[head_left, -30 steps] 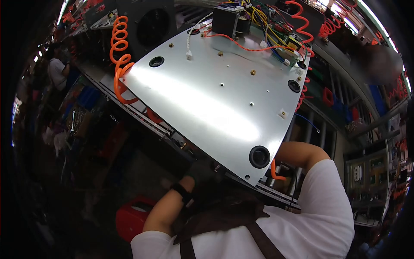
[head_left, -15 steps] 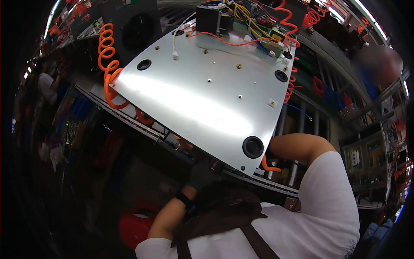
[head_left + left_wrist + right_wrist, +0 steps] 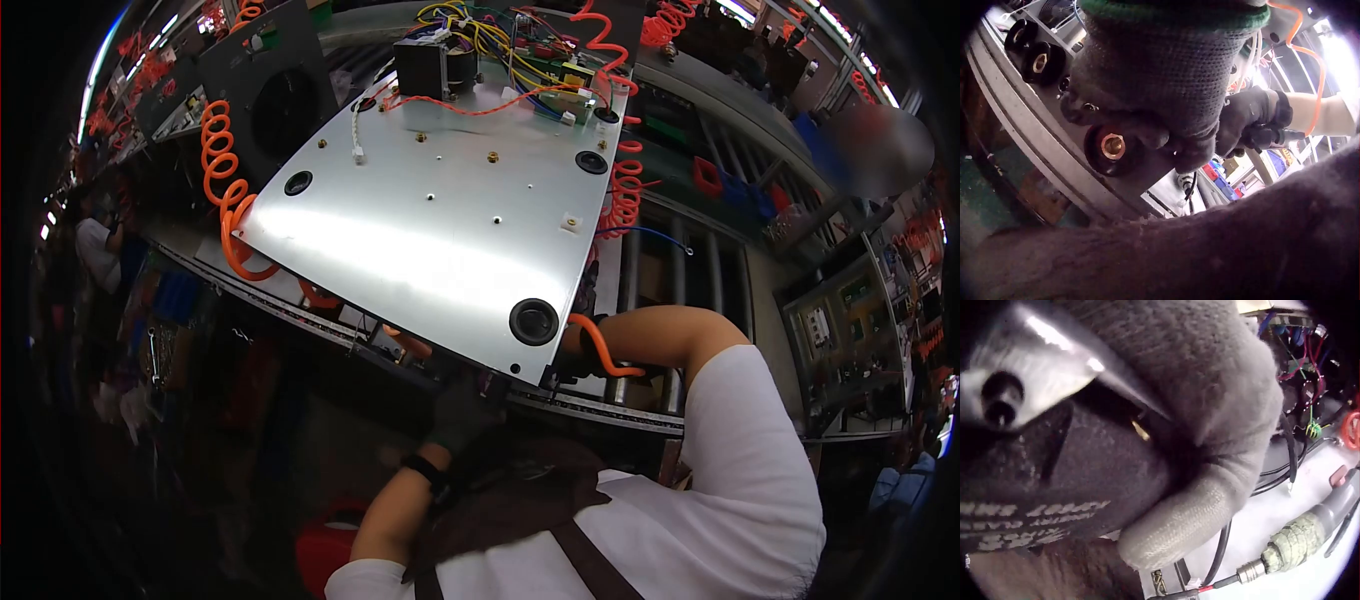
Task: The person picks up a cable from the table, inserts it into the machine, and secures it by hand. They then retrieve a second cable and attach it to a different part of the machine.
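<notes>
In the head view a silvery metal panel point(image 3: 400, 260) with black round feet lies tilted over the bench. At its near edge is my left hand point(image 3: 465, 408), gloved in dark grey. The left wrist view has this hand point(image 3: 1154, 81) bent over a black round part point(image 3: 1094, 153) with a brass hex nut point(image 3: 1114, 146); whether the fingers grip it cannot be told. My right hand point(image 3: 1229, 419) curls round a black tool point(image 3: 1079, 469) with a metal head point(image 3: 1029, 369). Beyond the panel's right edge, that hand is mostly hidden in the head view.
Wires and a black transformer point(image 3: 420, 70) stand at the panel's far end. Orange coiled hose point(image 3: 220, 150) hangs left, and another orange hose point(image 3: 600, 345) runs by the right forearm. Metal rollers point(image 3: 705, 275) lie right. A green-wrapped tool point(image 3: 1294, 544) shows in the right wrist view.
The panel and bench have shifted left in the head view. More of my left glove shows at the panel's near edge, and part of my right glove now shows beyond its right edge.
</notes>
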A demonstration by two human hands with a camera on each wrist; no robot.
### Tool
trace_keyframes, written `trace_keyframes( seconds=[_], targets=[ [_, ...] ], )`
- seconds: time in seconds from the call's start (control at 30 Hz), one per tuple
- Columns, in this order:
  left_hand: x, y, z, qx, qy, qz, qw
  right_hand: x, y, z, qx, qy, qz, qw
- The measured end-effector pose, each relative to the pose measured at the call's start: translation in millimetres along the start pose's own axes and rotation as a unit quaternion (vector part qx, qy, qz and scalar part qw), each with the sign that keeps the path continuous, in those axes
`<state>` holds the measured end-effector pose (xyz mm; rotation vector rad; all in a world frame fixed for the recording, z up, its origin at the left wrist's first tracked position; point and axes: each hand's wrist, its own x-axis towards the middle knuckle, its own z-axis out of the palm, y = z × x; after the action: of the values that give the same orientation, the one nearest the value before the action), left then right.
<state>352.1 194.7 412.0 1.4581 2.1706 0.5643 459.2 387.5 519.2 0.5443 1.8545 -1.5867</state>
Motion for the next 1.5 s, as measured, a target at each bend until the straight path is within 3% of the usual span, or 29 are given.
trace_keyframes(
  seconds=[0.13, 0.27, 0.33, 0.47, 0.57, 0.87, 1.23, 1.5],
  targets=[
    [-6, 21, -24, 0.023, -0.036, -0.01, 0.999, -3, -3, -2, 0.014, 0.0, 0.013, 1.0],
    [-4, 10, -13, -0.016, -0.01, -0.008, 1.0, -2, -10, 2, 0.027, -0.001, 0.028, 0.999],
    [-3, 12, -17, -0.014, -0.059, -0.063, 0.996, -3, -12, 2, 0.028, -0.002, 0.035, 0.999],
    [-7, 12, -17, -0.019, -0.049, -0.058, 0.997, -10, -13, 0, 0.036, -0.007, 0.05, 0.998],
    [-6, 6, -5, -0.046, 0.016, -0.069, 0.996, -12, -15, 5, 0.04, -0.009, 0.06, 0.997],
    [-8, 7, -4, -0.055, 0.052, -0.032, 0.997, -22, -21, 9, 0.058, -0.014, 0.086, 0.995],
    [-2, -4, 15, -0.055, 0.031, -0.037, 0.997, -16, -35, 14, 0.096, -0.017, 0.123, 0.988],
    [-14, 19, -18, -0.046, 0.043, 0.02, 0.998, -15, -44, 16, 0.123, -0.019, 0.15, 0.981]
  ],
)
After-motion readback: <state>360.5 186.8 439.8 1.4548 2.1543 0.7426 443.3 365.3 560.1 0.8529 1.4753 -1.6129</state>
